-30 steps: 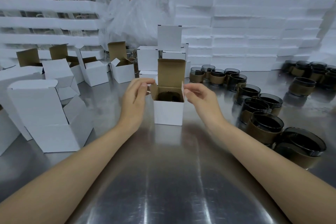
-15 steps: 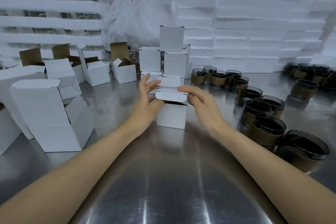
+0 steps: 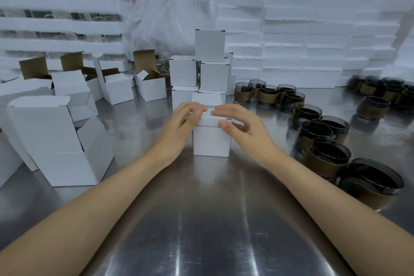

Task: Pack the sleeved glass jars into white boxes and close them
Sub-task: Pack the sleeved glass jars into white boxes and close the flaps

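A small white box (image 3: 211, 141) stands on the steel table (image 3: 201, 219) in the middle, its lid folded down flat. My left hand (image 3: 181, 124) wraps its upper left corner, fingers curled over the lid. My right hand (image 3: 238, 125) holds the upper right corner, fingers on top of the lid and thumb against the front edge. The jar packed inside is hidden. Several dark glass jars with brown sleeves (image 3: 327, 155) stand to the right of the box.
Closed white boxes (image 3: 210, 74) are stacked just behind the one I hold. Open white boxes (image 3: 56, 141) crowd the left side. More sleeved jars (image 3: 268, 94) stand at the back right. White foam trays (image 3: 302, 40) and plastic bags (image 3: 174, 13) wall the far edge.
The box's brown-lined lid stood upright with the jar visible inside; both hands folded it down, and it now lies shut under my fingers.
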Motion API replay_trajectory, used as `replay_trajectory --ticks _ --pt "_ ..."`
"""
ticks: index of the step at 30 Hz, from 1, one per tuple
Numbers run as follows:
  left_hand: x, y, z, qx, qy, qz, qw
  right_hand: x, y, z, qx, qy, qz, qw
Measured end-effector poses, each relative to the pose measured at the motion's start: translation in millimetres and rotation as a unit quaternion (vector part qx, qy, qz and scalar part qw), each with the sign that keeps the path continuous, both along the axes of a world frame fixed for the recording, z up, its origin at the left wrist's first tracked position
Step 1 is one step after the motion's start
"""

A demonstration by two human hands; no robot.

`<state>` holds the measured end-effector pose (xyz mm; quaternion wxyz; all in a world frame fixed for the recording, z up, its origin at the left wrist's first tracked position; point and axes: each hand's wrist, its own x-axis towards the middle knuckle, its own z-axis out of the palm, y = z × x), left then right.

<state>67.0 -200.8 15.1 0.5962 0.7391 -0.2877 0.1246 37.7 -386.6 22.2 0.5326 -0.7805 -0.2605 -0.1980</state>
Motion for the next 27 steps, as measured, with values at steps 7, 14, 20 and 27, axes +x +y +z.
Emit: replay_trajectory --ticks 7,14,20,27 --pt "-1.0 1.9 0.5 0.048 -0.040 0.039 0.997 -5.5 0.4 2.7 -0.125 -0.013 0.017 0.992" --pt "10.8 37.1 7.4 0.235 -0.202 0.063 0.949 -8.9 7.6 -0.7 -0.148 -0.029 0.007 0.989" --pt "17.8 63.1 7.8 0.208 -0.223 0.107 0.946 3.1 2.6 -15.0 -0.236 -0.018 -0.036 0.971" --pt "20.5 62.2 6.7 0.158 -0.227 0.283 0.918 13.5 -8.9 -18.9 -0.361 -0.059 -0.105 0.925"
